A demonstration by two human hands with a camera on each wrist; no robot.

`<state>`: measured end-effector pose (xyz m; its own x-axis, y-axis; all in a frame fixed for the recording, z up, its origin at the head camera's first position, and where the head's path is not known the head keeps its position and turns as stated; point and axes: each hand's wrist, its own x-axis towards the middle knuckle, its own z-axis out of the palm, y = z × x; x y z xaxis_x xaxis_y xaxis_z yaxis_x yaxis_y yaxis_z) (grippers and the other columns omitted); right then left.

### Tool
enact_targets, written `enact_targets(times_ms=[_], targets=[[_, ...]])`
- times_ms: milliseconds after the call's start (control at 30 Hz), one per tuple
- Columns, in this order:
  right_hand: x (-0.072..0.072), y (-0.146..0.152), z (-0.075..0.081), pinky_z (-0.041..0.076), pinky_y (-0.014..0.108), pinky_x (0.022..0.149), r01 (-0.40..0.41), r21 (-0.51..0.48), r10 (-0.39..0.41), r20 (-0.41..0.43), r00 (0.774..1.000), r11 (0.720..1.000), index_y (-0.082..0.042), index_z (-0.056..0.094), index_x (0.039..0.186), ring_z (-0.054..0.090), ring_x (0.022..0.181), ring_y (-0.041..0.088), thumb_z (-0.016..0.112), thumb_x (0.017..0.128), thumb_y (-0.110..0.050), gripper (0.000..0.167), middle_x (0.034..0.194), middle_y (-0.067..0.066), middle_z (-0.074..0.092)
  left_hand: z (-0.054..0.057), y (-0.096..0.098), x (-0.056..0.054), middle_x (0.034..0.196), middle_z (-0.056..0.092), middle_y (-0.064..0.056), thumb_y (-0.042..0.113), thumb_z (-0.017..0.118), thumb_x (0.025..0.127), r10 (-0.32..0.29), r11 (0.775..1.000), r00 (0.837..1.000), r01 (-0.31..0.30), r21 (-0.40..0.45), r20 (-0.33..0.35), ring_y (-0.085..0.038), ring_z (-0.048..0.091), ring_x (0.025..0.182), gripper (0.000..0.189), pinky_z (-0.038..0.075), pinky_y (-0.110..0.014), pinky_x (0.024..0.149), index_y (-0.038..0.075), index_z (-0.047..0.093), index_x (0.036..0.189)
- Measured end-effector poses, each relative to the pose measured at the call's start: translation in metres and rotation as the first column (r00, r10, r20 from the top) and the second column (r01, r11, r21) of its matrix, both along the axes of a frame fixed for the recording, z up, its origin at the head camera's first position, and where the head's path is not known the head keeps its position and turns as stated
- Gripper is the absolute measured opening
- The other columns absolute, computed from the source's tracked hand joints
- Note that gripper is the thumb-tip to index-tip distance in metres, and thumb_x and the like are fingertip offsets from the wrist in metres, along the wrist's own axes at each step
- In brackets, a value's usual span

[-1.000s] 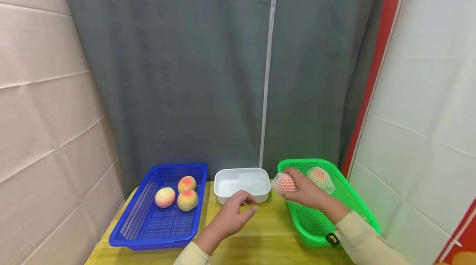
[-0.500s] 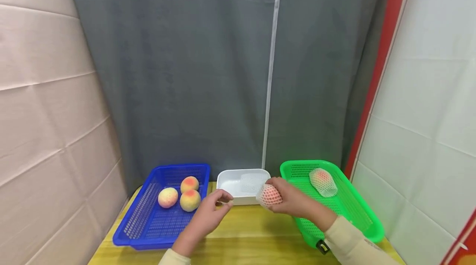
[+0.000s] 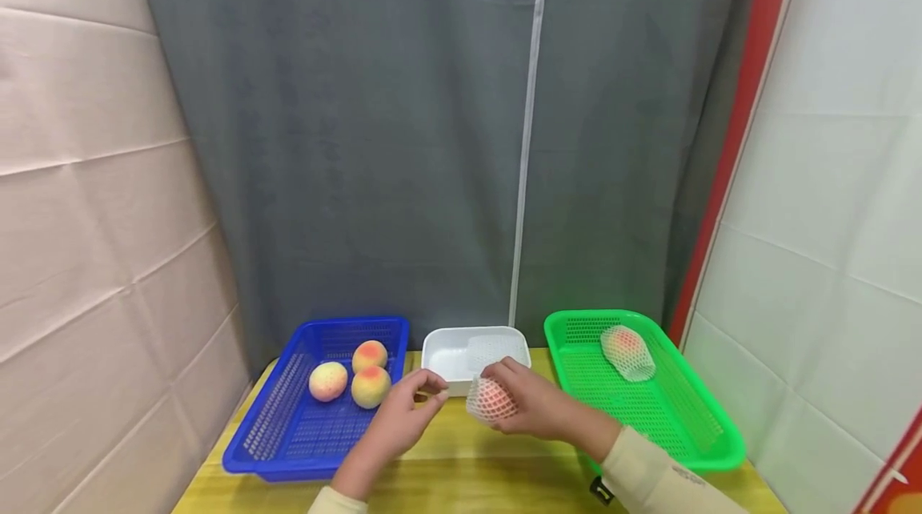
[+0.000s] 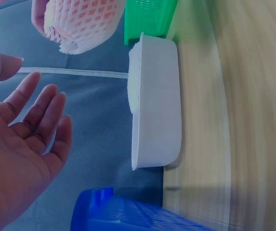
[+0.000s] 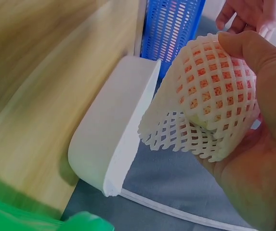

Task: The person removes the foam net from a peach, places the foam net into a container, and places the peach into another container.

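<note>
My right hand (image 3: 529,400) grips a peach (image 5: 210,86) wrapped in a white foam net (image 5: 164,125), thumb on one side of it. The net's loose end sticks out past the fruit, toward my left hand. My left hand (image 4: 27,130) is held up with loosely bent fingers and nothing in it, a short gap from the netted peach. Both hands are in front of the white tub (image 3: 446,366), which has white foam netting (image 3: 493,350) in its right part. Another netted peach (image 3: 625,350) lies in the green basket (image 3: 706,418).
On the left of the wooden table (image 3: 461,466) stands a blue basket (image 3: 288,450) with three bare peaches, one of them a paler peach (image 3: 327,382). A grey curtain (image 3: 360,138) hangs right behind the containers. Walls of pale cloth (image 3: 108,258) close in the left side.
My right hand has carried the netted peach left, from the green basket's edge to in front of the white tub. My left hand has drawn back left from the tub.
</note>
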<state>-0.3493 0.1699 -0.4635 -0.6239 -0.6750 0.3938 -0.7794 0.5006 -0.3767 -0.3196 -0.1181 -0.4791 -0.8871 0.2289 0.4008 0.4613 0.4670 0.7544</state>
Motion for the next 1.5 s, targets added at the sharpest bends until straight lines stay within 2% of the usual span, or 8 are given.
enact_targets(times_ms=[167, 367, 600, 800, 1000, 1233, 1400, 1500], targets=[[-0.001, -0.005, -0.010, 0.060, 0.036, 0.095, 0.007, 0.039, -0.006, -0.031, 1.000, 0.999, -0.014, 0.061, 0.141, 0.061, 0.108, 0.012, 0.097, 0.078, -0.017, 0.072, 0.124, -0.002, 0.060, -0.008, 0.009, 0.004, 0.108, 0.072, 0.004, 0.018, 0.075, 0.105, 0.053, 0.998, 0.999, -0.052, 0.022, -0.014, -0.018, 0.070, 0.106, 0.006, 0.059, -0.044, 0.094, 0.013, 0.074, 0.107], [-0.004, -0.013, -0.038, 0.060, 0.033, 0.095, -0.008, 0.079, 0.013, -0.060, 0.998, 0.997, -0.014, 0.060, 0.141, 0.060, 0.109, 0.010, 0.098, 0.079, -0.019, 0.073, 0.126, -0.001, 0.060, -0.017, 0.021, 0.011, 0.107, 0.071, 0.004, 0.016, 0.076, 0.102, 0.074, 0.997, 0.997, -0.075, 0.027, 0.019, -0.016, 0.070, 0.104, 0.004, 0.059, -0.035, 0.088, 0.013, 0.073, 0.105], [-0.005, -0.018, -0.064, 0.058, 0.031, 0.095, -0.006, 0.078, 0.005, 0.009, 1.000, 0.997, -0.017, 0.061, 0.141, 0.059, 0.109, 0.007, 0.096, 0.083, -0.021, 0.068, 0.124, -0.005, 0.056, -0.022, 0.027, 0.011, 0.105, 0.071, 0.002, 0.015, 0.076, 0.102, 0.076, 0.997, 0.996, -0.077, 0.031, 0.036, -0.016, 0.069, 0.102, 0.004, 0.060, -0.032, 0.085, 0.013, 0.073, 0.103], [-0.007, -0.021, -0.078, 0.058, 0.032, 0.097, -0.004, 0.109, 0.002, 0.015, 1.000, 0.994, -0.018, 0.061, 0.141, 0.058, 0.109, 0.006, 0.097, 0.083, -0.022, 0.068, 0.123, -0.005, 0.056, -0.029, 0.029, 0.010, 0.105, 0.071, 0.003, 0.015, 0.076, 0.101, 0.079, 0.997, 0.996, -0.080, 0.014, 0.046, -0.015, 0.068, 0.102, 0.004, 0.057, -0.032, 0.084, 0.014, 0.072, 0.103], [-0.008, -0.025, -0.082, 0.058, 0.031, 0.098, -0.020, 0.122, 0.018, 0.014, 1.000, 0.992, -0.018, 0.061, 0.144, 0.057, 0.111, 0.005, 0.097, 0.082, -0.023, 0.072, 0.125, -0.005, 0.056, -0.034, 0.029, 0.008, 0.105, 0.072, 0.003, 0.014, 0.077, 0.099, 0.088, 0.996, 0.996, -0.088, 0.016, 0.021, -0.016, 0.069, 0.100, 0.005, 0.058, -0.033, 0.082, 0.014, 0.073, 0.102], [-0.008, -0.025, -0.083, 0.058, 0.033, 0.100, -0.019, 0.124, 0.014, 0.037, 0.999, 0.992, -0.018, 0.060, 0.147, 0.058, 0.112, 0.005, 0.098, 0.082, -0.024, 0.075, 0.127, -0.005, 0.057, -0.035, 0.031, 0.009, 0.105, 0.072, 0.003, 0.015, 0.076, 0.099, 0.096, 0.995, 0.995, -0.097, 0.008, 0.032, -0.016, 0.069, 0.101, 0.005, 0.057, -0.033, 0.083, 0.014, 0.073, 0.102], [-0.009, -0.024, -0.080, 0.057, 0.037, 0.104, 0.005, 0.124, -0.011, 0.048, 0.999, 0.992, -0.016, 0.057, 0.153, 0.061, 0.117, 0.009, 0.099, 0.081, -0.030, 0.085, 0.134, -0.002, 0.061, -0.034, 0.034, 0.009, 0.107, 0.073, 0.000, 0.013, 0.077, 0.098, 0.118, 0.993, 0.993, -0.118, -0.001, 0.025, -0.023, 0.071, 0.106, 0.007, 0.059, -0.046, 0.089, 0.013, 0.073, 0.104], [-0.010, -0.022, -0.076, 0.056, 0.040, 0.108, 0.020, 0.094, -0.028, 0.085, 0.996, 0.995, -0.018, 0.053, 0.158, 0.061, 0.124, 0.012, 0.099, 0.083, -0.034, 0.089, 0.141, 0.000, 0.061, -0.034, 0.036, 0.010, 0.110, 0.074, -0.003, 0.011, 0.078, 0.097, 0.130, 0.992, 0.991, -0.130, 0.005, 0.018, -0.029, 0.071, 0.108, 0.010, 0.058, -0.054, 0.092, 0.010, 0.074, 0.106]])
